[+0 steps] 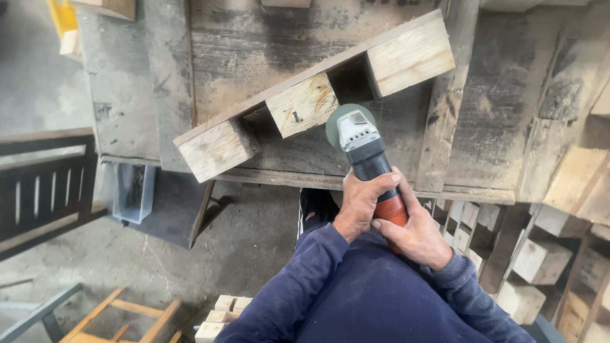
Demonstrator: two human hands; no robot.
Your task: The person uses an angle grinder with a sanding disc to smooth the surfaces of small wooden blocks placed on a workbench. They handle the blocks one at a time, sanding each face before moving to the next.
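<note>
Both my hands grip an angle grinder [365,155] with a grey head, black body and red rear. My left hand [362,203] wraps the body from the left; my right hand [416,232] holds the red end from the right. The grinder's disc guard sits against the middle wooden block [304,105] of a pallet piece [318,95] lying slanted on a worn wooden workbench [254,44]. That piece has three pale blocks under a thin board. Dark blue sleeves cover my arms.
Stacked pallet pieces with pale blocks [540,260] stand at the right. A clear plastic bin [132,190] hangs beside the bench's left end. A dark slatted frame [44,190] is at left, pale wooden frames [121,317] lie on the concrete floor.
</note>
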